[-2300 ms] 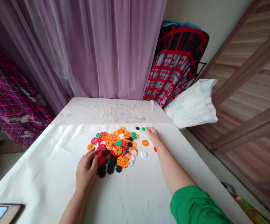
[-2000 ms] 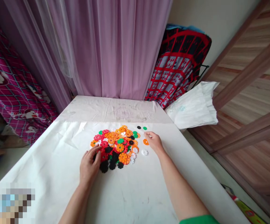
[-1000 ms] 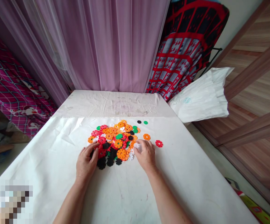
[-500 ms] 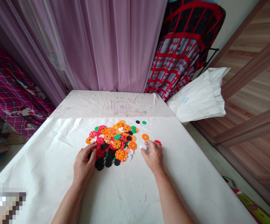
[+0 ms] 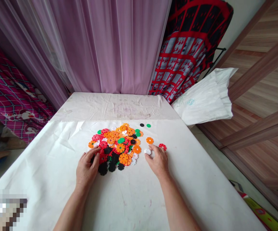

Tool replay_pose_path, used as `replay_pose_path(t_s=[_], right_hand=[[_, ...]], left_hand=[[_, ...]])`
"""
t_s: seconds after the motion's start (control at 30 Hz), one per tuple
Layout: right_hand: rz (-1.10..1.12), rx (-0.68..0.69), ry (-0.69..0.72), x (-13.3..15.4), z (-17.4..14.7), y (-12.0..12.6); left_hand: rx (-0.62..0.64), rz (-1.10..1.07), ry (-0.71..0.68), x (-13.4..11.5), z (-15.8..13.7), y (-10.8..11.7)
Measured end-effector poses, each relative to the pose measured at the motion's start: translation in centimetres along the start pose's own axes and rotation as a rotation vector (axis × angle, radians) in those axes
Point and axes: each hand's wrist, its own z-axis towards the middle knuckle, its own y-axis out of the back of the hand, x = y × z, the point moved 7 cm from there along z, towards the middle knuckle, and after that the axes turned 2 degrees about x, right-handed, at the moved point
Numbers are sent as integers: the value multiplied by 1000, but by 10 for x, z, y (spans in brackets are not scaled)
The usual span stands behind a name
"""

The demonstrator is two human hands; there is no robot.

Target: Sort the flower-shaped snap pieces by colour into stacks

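Note:
A heap of notched plastic snowflake discs (image 5: 120,148) in orange, red, black, green and white lies at the middle of the table. My left hand (image 5: 88,163) rests against the heap's left edge, thumb and fingers apart, over red and black discs. Right of the heap, my right hand (image 5: 157,160) has its thumb and forefinger on a white snowflake disc (image 5: 147,151). Just beyond that hand lie a loose orange disc (image 5: 149,140) and a red disc (image 5: 162,147). Farther back are a black disc (image 5: 142,125) and a green disc (image 5: 148,125).
A white cloth (image 5: 45,160) covers the table. At its right edge stands a crumpled white bag (image 5: 206,99). Purple curtains (image 5: 114,48) hang behind, with a red-and-black patterned cloth (image 5: 177,61) beside them. A pixelated patch hides the lower left corner.
Both hands and the discs keep their places; the view has shifted only very slightly.

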Motion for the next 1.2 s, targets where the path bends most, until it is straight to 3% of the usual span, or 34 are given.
replay_pose_path(t_s=[0.5, 0.73, 1.0, 1.2], right_hand=[[2, 30, 34, 3, 2, -1], [7, -11, 170, 36, 4, -1], [-59, 92, 109, 54, 6, -23], [15, -35, 84, 40, 14, -15]], left_hand=[[-5, 8, -23, -6, 1, 1], [-4, 10, -18, -7, 0, 1], [6, 19, -14, -5, 1, -1], [4, 20, -9, -4, 0, -1]])
